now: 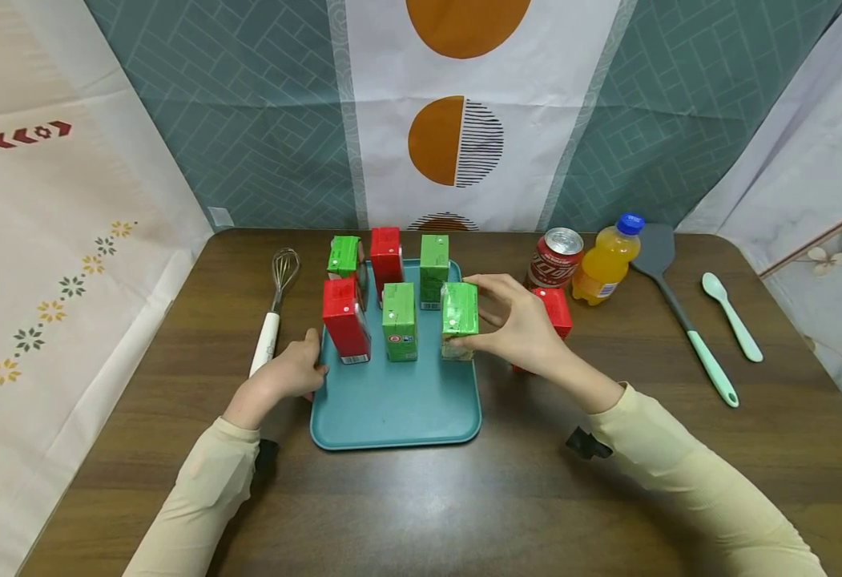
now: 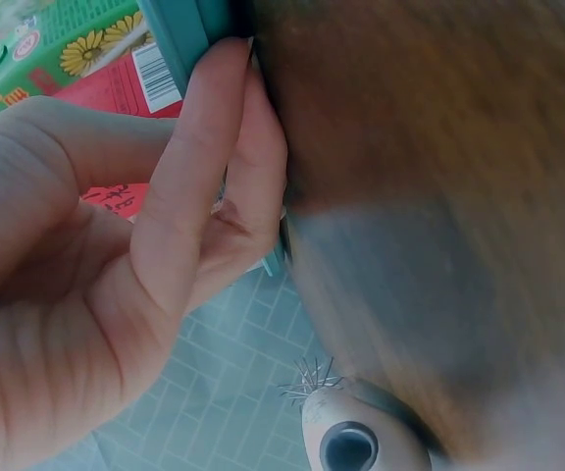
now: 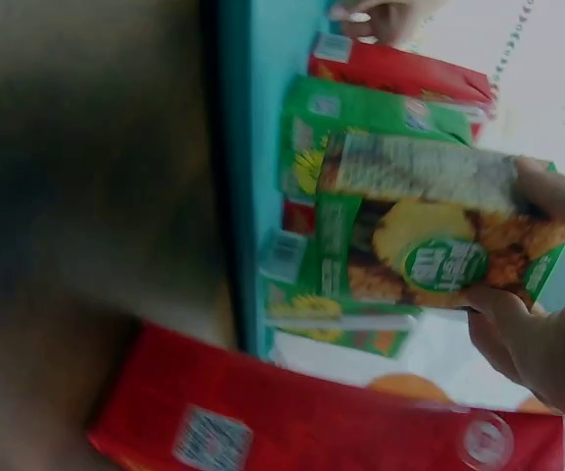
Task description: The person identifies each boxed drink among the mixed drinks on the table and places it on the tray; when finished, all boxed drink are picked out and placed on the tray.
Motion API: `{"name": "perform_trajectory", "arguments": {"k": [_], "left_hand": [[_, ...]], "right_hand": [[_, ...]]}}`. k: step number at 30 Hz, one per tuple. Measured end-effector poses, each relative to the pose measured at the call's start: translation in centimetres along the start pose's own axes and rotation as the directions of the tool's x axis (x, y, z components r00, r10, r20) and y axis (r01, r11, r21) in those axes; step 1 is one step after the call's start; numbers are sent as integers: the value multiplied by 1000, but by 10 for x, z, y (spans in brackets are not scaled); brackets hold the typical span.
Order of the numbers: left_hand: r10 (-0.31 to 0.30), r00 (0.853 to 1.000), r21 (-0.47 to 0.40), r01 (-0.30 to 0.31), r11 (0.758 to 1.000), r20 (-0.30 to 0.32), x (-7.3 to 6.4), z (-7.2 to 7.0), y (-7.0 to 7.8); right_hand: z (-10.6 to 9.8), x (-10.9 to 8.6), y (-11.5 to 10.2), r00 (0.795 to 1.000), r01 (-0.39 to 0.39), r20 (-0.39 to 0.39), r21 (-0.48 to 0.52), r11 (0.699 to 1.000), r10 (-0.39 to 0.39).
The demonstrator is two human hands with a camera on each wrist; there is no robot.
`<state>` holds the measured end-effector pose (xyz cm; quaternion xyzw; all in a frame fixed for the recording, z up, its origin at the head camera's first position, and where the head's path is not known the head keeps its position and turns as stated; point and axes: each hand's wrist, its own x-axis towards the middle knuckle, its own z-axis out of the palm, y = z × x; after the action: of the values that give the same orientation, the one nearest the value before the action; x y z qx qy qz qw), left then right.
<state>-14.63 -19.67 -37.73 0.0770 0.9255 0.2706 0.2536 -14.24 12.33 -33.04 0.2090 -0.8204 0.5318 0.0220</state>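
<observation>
My right hand [image 1: 517,324] grips a green drink carton [image 1: 460,310] by its sides, over the right part of a teal tray [image 1: 392,409]. In the right wrist view this carton [image 3: 430,231] shows a pineapple picture and appears tilted. My left hand [image 1: 287,370] holds the tray's left rim; the left wrist view shows its fingers [image 2: 199,147] against that rim. Near the left hand stands a red carton [image 1: 346,320], with a green carton [image 1: 399,320] to its right. Farther back are another red carton [image 1: 386,256] and two more green cartons, one [image 1: 434,268] right, one [image 1: 344,255] left.
Right of the tray, a red carton [image 1: 553,311] is partly hidden by my right hand. Beyond it stand a soda can [image 1: 555,258] and an orange drink bottle [image 1: 606,260]. A spatula [image 1: 680,312] and spoon [image 1: 732,316] lie far right. A whisk [image 1: 272,308] lies left of the tray.
</observation>
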Motion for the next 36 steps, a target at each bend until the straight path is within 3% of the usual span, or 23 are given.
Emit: {"name": "perform_trajectory", "arguments": {"k": [7,11,15,20,23,30,36], "left_hand": [[-6,1000,-4,6,1000,0,-2,0,2],[-9,1000,-8,9,1000,2,-2,-1,3],[-10,1000,-6,10,1000,0,-2,-1,2],[-10,1000,-1,10,1000,3,-2,-1,2],[-13,1000,-1,13,1000,9,-1,-1,3],[-5,1000,6,5,1000,5,-2,-2,4],[-11,1000,7,11,1000,7,-2,-1,4]], "right_hand": [[21,7,15,995,-101,-2,-8,995,101],[25,7,15,998,-64,10,-119,991,66],[23,5,10,998,-1,67,-267,964,19],[17,4,4,990,-17,123,-348,937,63],[11,1,0,992,-8,114,-378,926,55],[-20,-12,-14,994,112,54,-397,911,-99],[-55,-22,-13,995,91,1,-441,893,-101]]}}
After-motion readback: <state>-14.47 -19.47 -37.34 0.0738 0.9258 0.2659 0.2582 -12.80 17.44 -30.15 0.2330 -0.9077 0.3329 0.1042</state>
